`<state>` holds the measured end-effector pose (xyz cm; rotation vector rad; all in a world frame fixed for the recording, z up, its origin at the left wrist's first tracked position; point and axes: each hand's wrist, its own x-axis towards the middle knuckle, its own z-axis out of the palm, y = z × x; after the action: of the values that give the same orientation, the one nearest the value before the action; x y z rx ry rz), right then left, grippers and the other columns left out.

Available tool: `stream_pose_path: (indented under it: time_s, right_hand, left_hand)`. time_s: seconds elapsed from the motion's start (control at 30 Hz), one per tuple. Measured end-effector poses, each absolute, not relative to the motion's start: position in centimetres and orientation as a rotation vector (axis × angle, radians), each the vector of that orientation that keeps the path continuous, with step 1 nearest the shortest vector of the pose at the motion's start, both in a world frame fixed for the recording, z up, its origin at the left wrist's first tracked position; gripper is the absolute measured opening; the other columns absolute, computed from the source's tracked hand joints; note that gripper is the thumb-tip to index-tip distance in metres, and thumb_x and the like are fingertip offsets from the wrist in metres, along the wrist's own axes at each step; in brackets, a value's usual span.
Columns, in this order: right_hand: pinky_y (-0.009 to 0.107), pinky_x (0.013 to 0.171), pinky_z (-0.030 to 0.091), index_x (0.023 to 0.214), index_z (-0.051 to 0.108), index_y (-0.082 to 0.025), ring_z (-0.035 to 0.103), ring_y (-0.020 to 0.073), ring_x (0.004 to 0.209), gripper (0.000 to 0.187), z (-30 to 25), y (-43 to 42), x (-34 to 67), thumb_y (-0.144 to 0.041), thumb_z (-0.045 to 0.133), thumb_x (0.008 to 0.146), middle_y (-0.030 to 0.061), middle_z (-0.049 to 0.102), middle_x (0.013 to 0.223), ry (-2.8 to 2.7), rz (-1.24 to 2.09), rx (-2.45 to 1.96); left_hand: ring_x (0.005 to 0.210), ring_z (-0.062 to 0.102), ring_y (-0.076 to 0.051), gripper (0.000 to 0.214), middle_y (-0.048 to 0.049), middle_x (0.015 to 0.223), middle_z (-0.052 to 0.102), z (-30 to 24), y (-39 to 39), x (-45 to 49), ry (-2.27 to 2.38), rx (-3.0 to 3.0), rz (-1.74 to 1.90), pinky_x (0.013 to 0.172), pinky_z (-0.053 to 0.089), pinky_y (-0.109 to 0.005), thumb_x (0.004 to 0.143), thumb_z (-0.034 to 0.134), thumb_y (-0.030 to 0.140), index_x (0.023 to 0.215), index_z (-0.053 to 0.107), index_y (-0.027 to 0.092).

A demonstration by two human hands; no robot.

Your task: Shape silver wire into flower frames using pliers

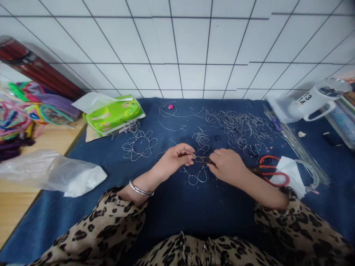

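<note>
In the head view my left hand (180, 155) pinches the wire of a flower-shaped wire piece (198, 179) between thumb and fingertips. Its thin silver loops carry small pink beads and lie on the dark blue cloth. My right hand (229, 164) is closed around dark thin-jawed pliers (203, 160), their handles hidden in the palm. The jaws point left and reach the wire at my left fingertips; whether they grip it I cannot tell. Left of my hands rests a second wire flower (141, 145) with beads.
Tangled wire pieces (244, 125) lie behind my right hand. Red-handled scissors (274, 173) and straight wires (305, 155) are to the right, with a white mug (316, 101). A green tissue pack (113, 114), plastic bag (55, 171) and red flask (41, 68) stand left.
</note>
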<state>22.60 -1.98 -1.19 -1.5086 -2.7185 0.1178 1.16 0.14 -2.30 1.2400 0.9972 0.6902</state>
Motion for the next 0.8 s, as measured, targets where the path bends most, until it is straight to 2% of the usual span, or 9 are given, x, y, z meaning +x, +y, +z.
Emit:
stream_pose_path:
  time_s: [0.17, 0.33, 0.8]
  right_hand:
    - [0.030, 0.066, 0.030, 0.077, 0.057, -0.018, 0.052, 0.0165, 0.075, 0.015, -1.24, -2.04, 22.61, -0.025, 0.045, 0.081, 0.0029, 0.060, 0.078, -2.704, 0.115, -1.514]
    - [0.030, 0.066, 0.030, 0.077, 0.057, -0.018, 0.052, 0.0168, 0.075, 0.015, -1.29, -2.02, 22.62, -0.027, 0.045, 0.081, 0.0029, 0.060, 0.078, -2.701, 0.122, -1.512]
    - [0.030, 0.064, 0.029, 0.081, 0.057, -0.018, 0.051, 0.0170, 0.075, 0.024, -0.75, -2.27, 22.77, -0.037, 0.044, 0.088, 0.0038, 0.059, 0.079, -2.677, 0.087, -1.483]
  left_hand:
    - [0.073, 0.060, -0.012, 0.015, -0.0023, 0.084, 0.061, -2.61, 0.03, 1.07, 0.983, 1.194, 0.716, 0.065, 0.048, -0.025, 0.078, 0.059, 0.019, 0.093, 0.057, 0.016]
    - [0.069, 0.058, -0.010, 0.015, 0.0000, 0.077, 0.059, -2.59, -0.10, 1.01, 1.000, 1.149, 0.724, 0.064, 0.047, -0.023, 0.077, 0.061, 0.019, 0.091, 0.059, 0.016]
    - [0.068, 0.058, -0.010, 0.016, -0.0008, 0.080, 0.059, -2.32, -0.48, 1.36, 0.988, 1.114, 0.770, 0.058, 0.045, -0.021, 0.075, 0.062, 0.015, 0.091, 0.058, 0.015]
